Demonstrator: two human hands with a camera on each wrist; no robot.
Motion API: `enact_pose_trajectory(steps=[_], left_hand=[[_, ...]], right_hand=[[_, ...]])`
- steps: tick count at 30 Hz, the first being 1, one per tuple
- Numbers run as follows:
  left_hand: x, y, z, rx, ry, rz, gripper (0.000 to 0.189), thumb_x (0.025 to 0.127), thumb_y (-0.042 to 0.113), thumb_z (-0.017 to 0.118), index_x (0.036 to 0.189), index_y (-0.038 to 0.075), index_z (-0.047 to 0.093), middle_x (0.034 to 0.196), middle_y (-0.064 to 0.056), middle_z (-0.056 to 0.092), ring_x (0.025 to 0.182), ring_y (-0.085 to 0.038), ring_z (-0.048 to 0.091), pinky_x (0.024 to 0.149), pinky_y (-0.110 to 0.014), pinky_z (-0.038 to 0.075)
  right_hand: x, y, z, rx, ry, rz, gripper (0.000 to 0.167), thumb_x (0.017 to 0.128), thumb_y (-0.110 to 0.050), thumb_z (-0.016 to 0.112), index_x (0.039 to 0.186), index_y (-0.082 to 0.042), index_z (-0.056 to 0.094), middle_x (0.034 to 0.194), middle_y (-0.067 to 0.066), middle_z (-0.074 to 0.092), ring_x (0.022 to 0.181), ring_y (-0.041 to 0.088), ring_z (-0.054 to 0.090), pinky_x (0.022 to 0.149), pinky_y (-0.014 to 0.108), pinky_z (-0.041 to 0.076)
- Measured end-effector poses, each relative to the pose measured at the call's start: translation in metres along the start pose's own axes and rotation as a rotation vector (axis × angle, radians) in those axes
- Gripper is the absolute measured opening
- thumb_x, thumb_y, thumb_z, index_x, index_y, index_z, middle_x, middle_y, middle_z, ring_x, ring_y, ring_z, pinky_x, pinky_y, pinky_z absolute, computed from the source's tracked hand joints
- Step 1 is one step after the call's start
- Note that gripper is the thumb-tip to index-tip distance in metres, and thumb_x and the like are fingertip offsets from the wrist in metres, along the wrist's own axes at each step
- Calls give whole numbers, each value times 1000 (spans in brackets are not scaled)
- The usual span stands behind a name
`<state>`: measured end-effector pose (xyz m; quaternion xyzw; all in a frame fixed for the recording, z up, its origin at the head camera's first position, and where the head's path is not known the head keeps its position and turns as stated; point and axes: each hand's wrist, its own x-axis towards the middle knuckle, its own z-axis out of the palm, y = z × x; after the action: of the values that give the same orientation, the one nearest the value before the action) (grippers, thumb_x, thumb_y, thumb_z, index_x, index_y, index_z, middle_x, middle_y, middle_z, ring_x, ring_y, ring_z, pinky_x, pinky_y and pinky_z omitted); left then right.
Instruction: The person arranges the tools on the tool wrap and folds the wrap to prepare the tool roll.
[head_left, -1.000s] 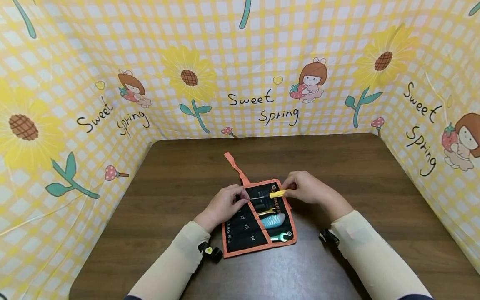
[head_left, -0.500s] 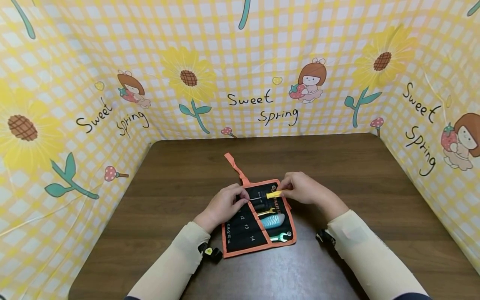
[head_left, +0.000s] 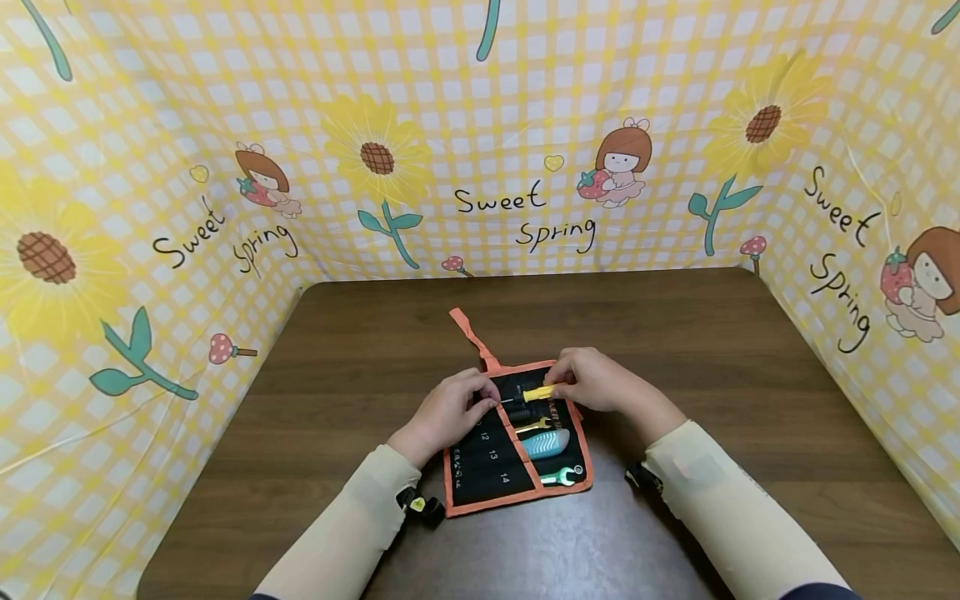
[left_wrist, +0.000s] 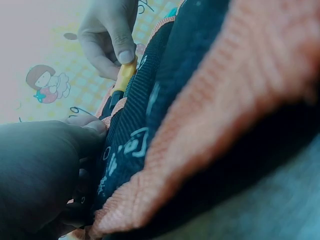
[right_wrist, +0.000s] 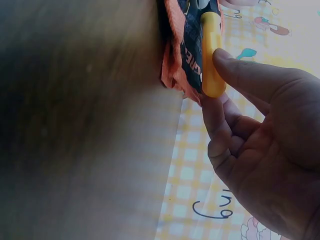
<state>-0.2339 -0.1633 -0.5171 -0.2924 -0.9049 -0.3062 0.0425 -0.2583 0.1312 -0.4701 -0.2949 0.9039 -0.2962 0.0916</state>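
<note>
A black tool pouch (head_left: 480, 493) with orange trim lies unrolled on the table. My left hand (head_left: 444, 410) pinches the trimmed edge of its pocket, near the top end, as the left wrist view also shows. Between thumb and fingers, my right hand (head_left: 603, 383) holds the yellow handle of a screwdriver (right_wrist: 212, 55). The screwdriver's shaft points left to the pocket mouth beside my left fingertips; its tip is hidden. Below it in the pockets sit a yellow wrench (head_left: 535, 426), a tool with a light-blue handle (head_left: 546, 444) and a green open-ended wrench (head_left: 562, 476).
An orange strap (head_left: 471, 335) runs from the pouch's far edge onto the brown wooden table (head_left: 360, 333). Yellow checked cloth (head_left: 420, 233) with printed flowers stands around the back and sides. A small black device sits at each wrist.
My right hand has moved a little left with the screwdriver, bringing its handle closer to the pocket edge. My left hand and the pouch have stayed in place.
</note>
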Motion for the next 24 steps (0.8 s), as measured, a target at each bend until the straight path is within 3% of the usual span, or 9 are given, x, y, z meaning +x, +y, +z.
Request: enact_pose_trajectory(steps=[10,24], left_hand=[[0,2,0,-13,18,53,13,99,19,75,101,30,71,98,17,58,78,-7,54,72,-29,50],[2,3,1,-3,12,58,12,99,19,75,101,31,72,99,18,59,78,-7,54,71,-29,49]], right_hand=[[6,-8,5,-7,-21,11,9,96,-14,78,98,-22,83,91,-6,61,81,14,57,75,34,51],[10,-14,9,-22,-32,-4,8,97,-14,78,100,-20,82,93,-5,61,81,13,58,73,32,52]])
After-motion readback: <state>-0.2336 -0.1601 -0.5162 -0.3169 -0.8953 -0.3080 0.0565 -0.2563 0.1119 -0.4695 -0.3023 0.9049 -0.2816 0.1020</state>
